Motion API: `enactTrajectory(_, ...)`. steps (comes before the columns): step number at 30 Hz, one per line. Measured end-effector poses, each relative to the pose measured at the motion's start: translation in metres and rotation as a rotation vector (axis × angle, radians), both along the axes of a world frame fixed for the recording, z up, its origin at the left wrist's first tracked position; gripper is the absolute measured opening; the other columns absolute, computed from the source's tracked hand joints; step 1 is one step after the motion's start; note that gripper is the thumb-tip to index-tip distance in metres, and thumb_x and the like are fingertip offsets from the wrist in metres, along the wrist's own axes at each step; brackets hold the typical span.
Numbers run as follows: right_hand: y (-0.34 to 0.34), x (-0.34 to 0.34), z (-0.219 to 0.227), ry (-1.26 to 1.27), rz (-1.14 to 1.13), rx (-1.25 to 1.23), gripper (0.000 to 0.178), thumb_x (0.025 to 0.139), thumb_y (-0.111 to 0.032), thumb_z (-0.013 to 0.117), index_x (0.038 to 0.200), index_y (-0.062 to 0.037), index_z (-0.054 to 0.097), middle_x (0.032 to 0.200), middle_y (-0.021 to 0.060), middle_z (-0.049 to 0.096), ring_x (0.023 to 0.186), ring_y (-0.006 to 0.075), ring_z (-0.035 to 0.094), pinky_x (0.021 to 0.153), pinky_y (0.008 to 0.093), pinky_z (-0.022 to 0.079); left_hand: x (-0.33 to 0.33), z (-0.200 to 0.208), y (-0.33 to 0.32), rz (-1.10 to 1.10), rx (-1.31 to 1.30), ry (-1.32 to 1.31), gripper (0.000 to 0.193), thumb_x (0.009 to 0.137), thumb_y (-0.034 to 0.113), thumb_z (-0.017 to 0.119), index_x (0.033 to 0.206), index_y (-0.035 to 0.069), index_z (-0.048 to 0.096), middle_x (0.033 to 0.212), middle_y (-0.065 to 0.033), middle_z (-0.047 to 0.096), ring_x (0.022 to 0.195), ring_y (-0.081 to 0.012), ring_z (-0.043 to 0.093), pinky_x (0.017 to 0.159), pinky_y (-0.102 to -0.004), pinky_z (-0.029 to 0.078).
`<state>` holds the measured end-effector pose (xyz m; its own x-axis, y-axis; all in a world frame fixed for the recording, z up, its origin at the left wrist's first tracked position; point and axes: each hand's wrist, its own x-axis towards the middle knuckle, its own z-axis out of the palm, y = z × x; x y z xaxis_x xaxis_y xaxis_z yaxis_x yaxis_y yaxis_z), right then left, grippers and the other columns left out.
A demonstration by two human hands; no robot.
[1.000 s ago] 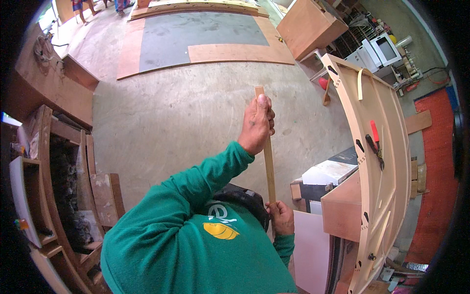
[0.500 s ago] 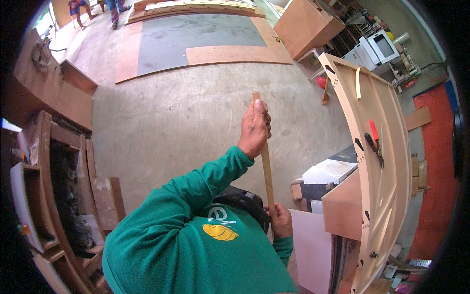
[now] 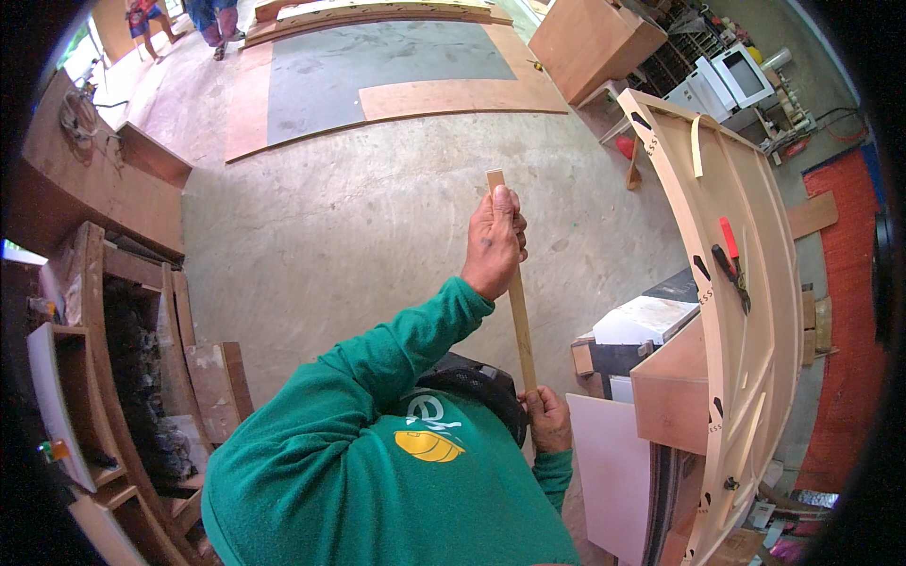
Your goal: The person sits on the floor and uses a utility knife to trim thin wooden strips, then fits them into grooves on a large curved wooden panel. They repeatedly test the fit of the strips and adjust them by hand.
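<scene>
A thin, straight wooden strip (image 3: pixel 520 325) runs from my chest out over the concrete floor. My left hand (image 3: pixel 495 241) is wrapped round it just short of its far end, thumb lying along the top. The squared tip pokes out beyond the thumb. Close to my body, my right hand (image 3: pixel 547 418) grips the near end between thumb and fingers. Its fingertips are partly hidden. To the right, a pair of pliers (image 3: pixel 732 274) with one red and one black handle rests on a pale wooden frame panel (image 3: pixel 746 212), apart from both hands.
Ahead lies a grey and brown plywood sheet (image 3: pixel 396 71). Old timber shelving (image 3: pixel 90 311) stands on the left. A plywood box (image 3: pixel 595 42) is at the far right. Boards and a white-topped piece (image 3: pixel 637 321) sit beside the frame panel. People's legs (image 3: pixel 212 24) show far left.
The surroundings have shifted slightly rightward in the view. Both hands keep their hold on the wooden strip, with little movement. The legs at the far left have changed place.
</scene>
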<state>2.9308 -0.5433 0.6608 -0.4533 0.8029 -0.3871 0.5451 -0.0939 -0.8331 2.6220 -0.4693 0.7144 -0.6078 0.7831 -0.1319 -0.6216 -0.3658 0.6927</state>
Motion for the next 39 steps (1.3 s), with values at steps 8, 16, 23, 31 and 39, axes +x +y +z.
enactTrajectory(8, 0.0, 0.002, -0.006, 0.045, -0.02, -0.045, 0.034, 0.112, -0.033, 0.061, 0.101, -0.0022, 0.072, 0.075, -0.0011, 0.061, 0.067, 0.009, 0.056, 0.061, 0.0281, 0.047, 0.0, 0.0, 0.001, -0.033, 0.015, -0.008, 0.041, 0.116, 0.056, 0.04, 0.096, 0.019, 0.045, 0.07, 0.0084, 0.036, 0.055, -0.0038, 0.032, 0.048, -0.0237, 0.032)
enactTrajectory(16, -0.003, 0.003, -0.009, 0.031, -0.026, -0.015, 0.034, 0.111, -0.032, 0.061, 0.1, -0.0026, 0.072, 0.076, -0.0009, 0.061, 0.067, 0.0089, 0.056, 0.06, 0.0278, 0.046, 0.004, -0.002, 0.002, -0.038, 0.039, -0.021, 0.04, 0.115, 0.056, 0.041, 0.097, 0.02, 0.046, 0.07, 0.0089, 0.035, 0.054, -0.0038, 0.03, 0.047, -0.0236, 0.029)
enactTrajectory(23, -0.002, 0.005, -0.012, -0.031, 0.022, 0.068, 0.035, 0.111, -0.034, 0.06, 0.102, -0.0022, 0.073, 0.078, 0.0004, 0.062, 0.07, 0.0116, 0.057, 0.063, 0.0303, 0.046, 0.008, -0.003, 0.004, 0.0, -0.008, 0.016, 0.04, 0.115, 0.055, 0.042, 0.098, 0.019, 0.048, 0.069, 0.0083, 0.037, 0.054, -0.0053, 0.033, 0.047, -0.0251, 0.033)
enactTrajectory(31, -0.005, 0.012, -0.027, 0.133, -0.083, -0.134, 0.038, 0.113, -0.035, 0.057, 0.102, -0.0025, 0.073, 0.079, -0.0006, 0.061, 0.073, 0.0098, 0.054, 0.066, 0.0283, 0.045, 0.007, -0.002, 0.001, -0.027, 0.072, 0.014, 0.04, 0.115, 0.056, 0.043, 0.099, 0.019, 0.049, 0.071, 0.0079, 0.038, 0.057, -0.0052, 0.036, 0.049, -0.0249, 0.034)
enactTrajectory(39, -0.008, 0.009, -0.019, 0.042, -0.072, 0.004, 0.037, 0.113, -0.034, 0.057, 0.102, -0.0023, 0.073, 0.075, -0.0007, 0.059, 0.07, 0.0107, 0.055, 0.064, 0.029, 0.045, 0.007, 0.003, -0.006, -0.072, 0.065, 0.078, 0.04, 0.113, 0.057, 0.045, 0.104, 0.018, 0.051, 0.08, 0.0037, 0.046, 0.067, -0.0087, 0.053, 0.067, -0.0321, 0.062)
